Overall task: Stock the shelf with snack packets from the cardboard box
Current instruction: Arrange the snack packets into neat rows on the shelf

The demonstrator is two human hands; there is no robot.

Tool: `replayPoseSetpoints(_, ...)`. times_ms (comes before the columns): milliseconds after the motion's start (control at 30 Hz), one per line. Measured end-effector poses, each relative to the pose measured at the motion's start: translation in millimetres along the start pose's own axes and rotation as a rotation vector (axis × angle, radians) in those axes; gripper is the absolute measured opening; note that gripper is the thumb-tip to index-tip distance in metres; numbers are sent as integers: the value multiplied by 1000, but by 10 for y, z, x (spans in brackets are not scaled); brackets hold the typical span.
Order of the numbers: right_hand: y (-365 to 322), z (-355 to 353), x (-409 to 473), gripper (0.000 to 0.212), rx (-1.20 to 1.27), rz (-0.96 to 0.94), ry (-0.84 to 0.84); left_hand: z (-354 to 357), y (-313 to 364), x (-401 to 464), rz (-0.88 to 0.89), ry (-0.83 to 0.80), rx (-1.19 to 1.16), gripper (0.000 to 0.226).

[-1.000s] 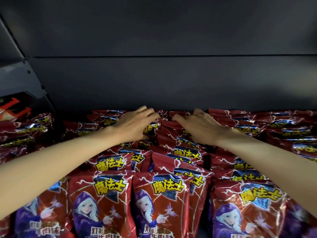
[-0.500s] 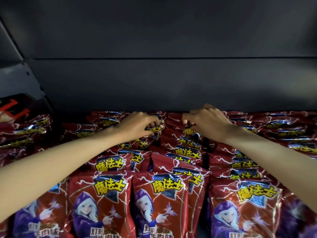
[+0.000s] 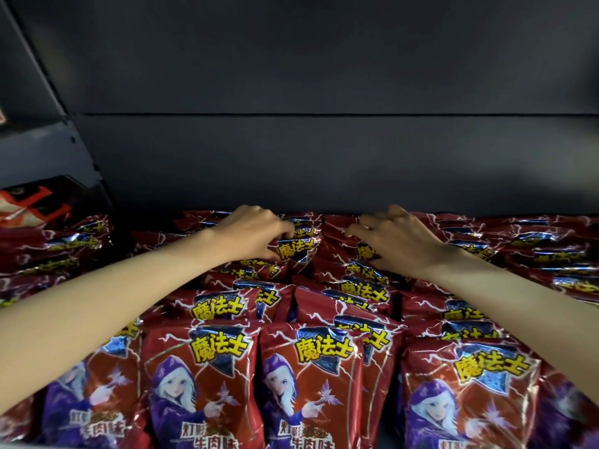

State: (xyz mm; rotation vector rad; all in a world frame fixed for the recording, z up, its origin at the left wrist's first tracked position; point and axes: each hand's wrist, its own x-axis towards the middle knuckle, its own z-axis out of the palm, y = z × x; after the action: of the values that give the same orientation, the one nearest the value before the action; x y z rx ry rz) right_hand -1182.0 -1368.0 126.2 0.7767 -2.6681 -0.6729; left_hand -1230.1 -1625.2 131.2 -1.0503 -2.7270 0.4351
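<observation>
Rows of red snack packets (image 3: 311, 377) with yellow lettering and a purple-hooded figure fill the shelf from front to back. My left hand (image 3: 251, 233) reaches to the back of a middle row and pinches the top of a rear packet (image 3: 296, 249) between thumb and curled fingers. My right hand (image 3: 393, 241) lies on the neighbouring row's rear packets (image 3: 364, 254), fingers curled over their tops and thumb beneath. The cardboard box is not in view.
A dark grey back panel (image 3: 324, 157) rises behind the packets, with a shelf underside above. At the left stand a slanted grey bracket (image 3: 58, 150) and a black-and-red package (image 3: 35, 202). More red packets lie in rows at far left (image 3: 55, 247) and far right (image 3: 534, 251).
Both hands have gone from lying flat on the rear packets to curling their fingers round packet tops. The right hand has shifted a little to the right.
</observation>
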Motion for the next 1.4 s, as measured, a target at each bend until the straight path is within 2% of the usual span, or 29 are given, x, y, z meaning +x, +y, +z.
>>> replayPoseSetpoints(100, 0, -4, 20, 59, 40, 17, 34, 33, 70, 74, 22, 15, 25, 44)
replayPoseSetpoints(267, -48, -61, 50, 49, 214, 35, 130, 61, 62, -10, -23, 97, -210, 32)
replayPoseSetpoints(333, -86, -137, 136, 41, 280, 0, 223, -6, -7, -134, -34, 259, -311, 27)
replayPoseSetpoints(433, -202, -304, 372, 33, 366, -85, 339, -137, -217, -422, -32, 558, -316, 15)
replayPoseSetpoints(500, -306, -409, 521, 32, 405, -138, 373, -176, -374, -595, -26, 601, -320, 17)
replayPoseSetpoints(567, -452, -486, 687, 33, 467, -173, 358, -134, -579, -795, -26, 531, -329, 20)
replayPoseSetpoints(633, -594, -521, 832, 37, 492, -192, 270, -33, -782, -955, -73, 382, -360, 20)
replayPoseSetpoints(733, -764, -488, 981, 44, 330, -178, 165, 171, -1016, -1125, -180, 106, -359, 35)
replayPoseSetpoints(833, -835, -415, 1052, 48, 218, -173, 162, 328, -1168, -1195, -219, -41, -300, 44)
replayPoseSetpoints(933, -873, -391, 1089, 47, 266, -225, 260, 387, -1251, -1186, -238, -56, -244, 44)
replayPoseSetpoints(1000, -954, -425, 1098, 37, 352, -330, 216, 397, -1283, -1170, -236, -52, -226, 42)
replayPoseSetpoints(1067, -1011, -439, 1102, 33, 545, -374, 72, 407, -1311, -1176, -217, -68, -239, 41)
replayPoseSetpoints(1167, -1042, -521, 1124, 28, 871, -294, -146, 426, -1331, -1217, -161, -48, -249, 40)
replayPoseSetpoints(1267, -1148, -551, 1117, 18, 1006, -175, -296, 439, -1331, -1238, -192, -8, -375, 30)
replayPoseSetpoints(1333, -1235, -558, 1093, 29, 979, -154, -291, 449, -1359, -1225, -243, 1, -430, 26)
replayPoseSetpoints(1400, -1289, -589, 1051, 44, 974, -167, -290, 430, -1432, -1207, -260, -59, -452, 24)
